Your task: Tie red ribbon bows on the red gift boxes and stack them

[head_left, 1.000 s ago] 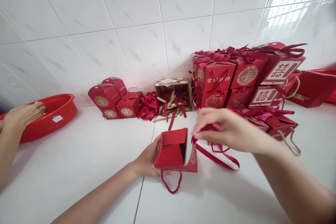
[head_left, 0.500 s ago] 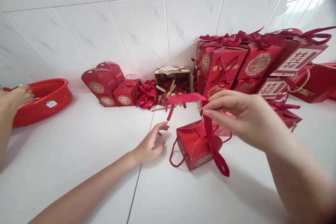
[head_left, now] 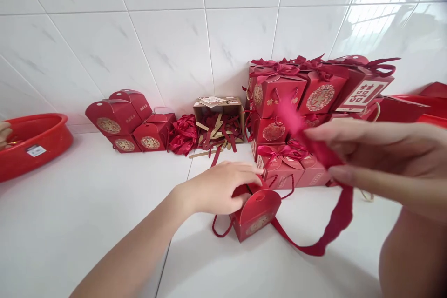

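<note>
A small red gift box (head_left: 256, 213) with a gold emblem and cord handles stands on the white tiled floor. My left hand (head_left: 220, 187) rests on its top, fingers curled over the closing flaps. My right hand (head_left: 377, 156) is raised to the right, pinching a red ribbon (head_left: 331, 226) that loops down behind the box and back up, its upper end blurred.
Finished ribboned red boxes (head_left: 279, 93) are stacked against the wall at right. Plain red boxes (head_left: 115, 118), a ribbon heap (head_left: 183, 134) and a cardboard box (head_left: 219, 118) of ribbons and gold strips sit along the wall. Another person's hand (head_left: 4, 132) reaches into a red basin (head_left: 38, 142) at far left.
My left hand moved from the floor onto the box top. My right hand swung right and nearer the camera, pulling the ribbon out. The view shifted slightly.
</note>
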The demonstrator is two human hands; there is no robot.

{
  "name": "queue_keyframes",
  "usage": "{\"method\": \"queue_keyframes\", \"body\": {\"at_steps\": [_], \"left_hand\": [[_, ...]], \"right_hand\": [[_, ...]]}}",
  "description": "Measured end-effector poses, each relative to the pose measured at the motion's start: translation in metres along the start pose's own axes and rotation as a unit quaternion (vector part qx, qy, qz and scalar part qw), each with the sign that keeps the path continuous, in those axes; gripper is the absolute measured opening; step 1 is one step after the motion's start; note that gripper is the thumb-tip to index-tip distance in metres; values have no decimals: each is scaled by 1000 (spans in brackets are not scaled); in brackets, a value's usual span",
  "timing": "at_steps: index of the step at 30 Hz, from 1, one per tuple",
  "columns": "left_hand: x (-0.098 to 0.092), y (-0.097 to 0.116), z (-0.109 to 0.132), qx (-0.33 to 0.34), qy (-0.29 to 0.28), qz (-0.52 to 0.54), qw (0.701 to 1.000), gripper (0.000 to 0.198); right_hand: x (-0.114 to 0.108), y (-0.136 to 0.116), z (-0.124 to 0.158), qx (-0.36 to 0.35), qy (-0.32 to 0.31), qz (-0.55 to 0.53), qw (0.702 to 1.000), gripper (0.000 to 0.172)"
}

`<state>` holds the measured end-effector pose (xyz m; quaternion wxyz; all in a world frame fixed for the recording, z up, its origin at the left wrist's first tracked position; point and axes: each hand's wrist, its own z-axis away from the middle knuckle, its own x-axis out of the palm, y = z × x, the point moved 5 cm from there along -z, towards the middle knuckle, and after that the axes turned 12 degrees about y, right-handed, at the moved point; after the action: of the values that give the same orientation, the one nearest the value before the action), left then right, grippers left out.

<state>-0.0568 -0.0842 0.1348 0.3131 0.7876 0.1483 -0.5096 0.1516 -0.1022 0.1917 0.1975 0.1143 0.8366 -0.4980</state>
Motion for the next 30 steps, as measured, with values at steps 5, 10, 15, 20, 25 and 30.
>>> {"method": "queue_keyframes", "body": {"at_steps": [5, 10, 15, 20, 25, 30], "left_hand": [[6, 2, 9, -73, 17, -105, 992, 31], [1, 4, 17, -88, 39, -147, 984, 27], [-2, 1, 14, -104, 76, -92, 987, 20], [-4, 1, 13, -90, 97, -62, 989, 20], [-6, 1, 13, -84, 101, -26, 991, 26], [-4, -1, 14, -116, 104, 11, 988, 21]], "right_hand": [[26, -1, -5, -19, -201, 43, 978, 18], [34, 16, -9, 42, -307, 60, 949, 9], [32, 22, -14, 82, -282, 55, 954, 24], [34, 23, -19, 67, -274, 59, 958, 30], [40, 21, -20, 92, -294, 46, 950, 40], [46, 19, -19, 108, -305, 35, 946, 44]]}}
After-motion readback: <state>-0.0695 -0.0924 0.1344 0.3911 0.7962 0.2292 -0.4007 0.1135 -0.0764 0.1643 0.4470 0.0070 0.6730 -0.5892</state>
